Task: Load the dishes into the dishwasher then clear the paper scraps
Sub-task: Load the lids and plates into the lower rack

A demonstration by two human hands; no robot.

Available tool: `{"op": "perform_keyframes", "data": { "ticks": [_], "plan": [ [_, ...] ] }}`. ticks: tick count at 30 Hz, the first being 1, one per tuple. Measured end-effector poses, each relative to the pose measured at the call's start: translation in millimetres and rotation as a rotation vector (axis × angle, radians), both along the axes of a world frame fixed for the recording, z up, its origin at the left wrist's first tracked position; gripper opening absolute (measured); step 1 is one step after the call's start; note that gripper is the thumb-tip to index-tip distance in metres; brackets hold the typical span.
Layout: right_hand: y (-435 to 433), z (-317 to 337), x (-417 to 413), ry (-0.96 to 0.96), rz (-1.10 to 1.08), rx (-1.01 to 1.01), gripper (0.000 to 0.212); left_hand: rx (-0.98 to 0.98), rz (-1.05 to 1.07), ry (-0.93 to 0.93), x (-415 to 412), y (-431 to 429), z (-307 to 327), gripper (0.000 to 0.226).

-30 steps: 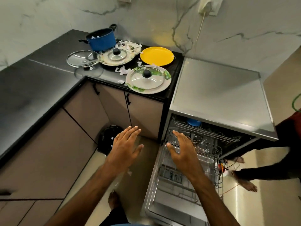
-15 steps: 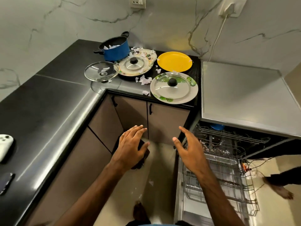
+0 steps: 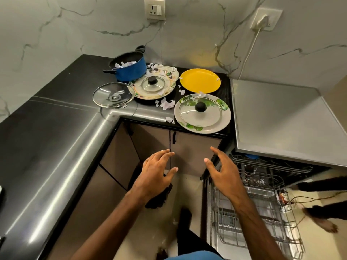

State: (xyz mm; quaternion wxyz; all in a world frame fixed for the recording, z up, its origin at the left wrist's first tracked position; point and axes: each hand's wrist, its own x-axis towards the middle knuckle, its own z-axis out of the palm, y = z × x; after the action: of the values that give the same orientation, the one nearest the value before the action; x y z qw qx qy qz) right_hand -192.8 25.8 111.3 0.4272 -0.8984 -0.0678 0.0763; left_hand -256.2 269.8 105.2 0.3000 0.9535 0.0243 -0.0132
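On the black counter stand a blue pot (image 3: 131, 69) holding paper scraps, a glass lid (image 3: 113, 94) lying upside down, a patterned plate (image 3: 170, 84) with a small lid (image 3: 153, 83) on it, a yellow plate (image 3: 200, 80), and a leaf-print plate (image 3: 224, 117) carrying a black-knobbed lid (image 3: 200, 111). Paper scraps (image 3: 167, 105) lie between the plates. My left hand (image 3: 156, 175) and my right hand (image 3: 223, 172) hover below the counter edge with spread fingers, holding nothing. The dishwasher's lower rack (image 3: 262, 222) is pulled out at the right.
The dishwasher's steel top (image 3: 281, 119) adjoins the counter (image 3: 47, 137). A dark bin bag (image 3: 159, 199) sits on the floor under my left hand. Another person's feet (image 3: 324, 224) and loose wires are beside the rack. Cabinet doors (image 3: 193, 152) face me.
The view has swung left and up from the dishwasher toward the counter. Both hands rose away from the rack and now hover in front of the cabinet doors, still holding nothing.
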Motion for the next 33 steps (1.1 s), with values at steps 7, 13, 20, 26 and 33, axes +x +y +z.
{"op": "perform_keyframes", "data": {
  "ticks": [7,13,20,26,33],
  "plan": [
    [8.3,-20.7,63.5,0.076,-0.048,0.033,0.057,-0.025,-0.037,0.04,71.0,2.3,-2.5,0.059],
    [3.0,-58.0,151.1,0.366,-0.311,0.19,0.063,-0.055,-0.063,0.117,166.8,-15.9,-4.7,0.062],
    [-12.8,-91.4,219.5,0.477,-0.442,0.334,0.076,-0.021,-0.066,0.135,278.6,-41.4,-22.1,0.067],
    [-10.9,-88.7,251.5,0.511,-0.534,0.341,0.04,0.028,-0.032,0.179,338.4,-47.0,-37.0,0.077],
    [-7.4,-99.3,261.2,0.494,-0.585,0.251,0.027,0.12,-0.094,0.174,381.1,-36.9,-51.6,0.076]
  ]
}}
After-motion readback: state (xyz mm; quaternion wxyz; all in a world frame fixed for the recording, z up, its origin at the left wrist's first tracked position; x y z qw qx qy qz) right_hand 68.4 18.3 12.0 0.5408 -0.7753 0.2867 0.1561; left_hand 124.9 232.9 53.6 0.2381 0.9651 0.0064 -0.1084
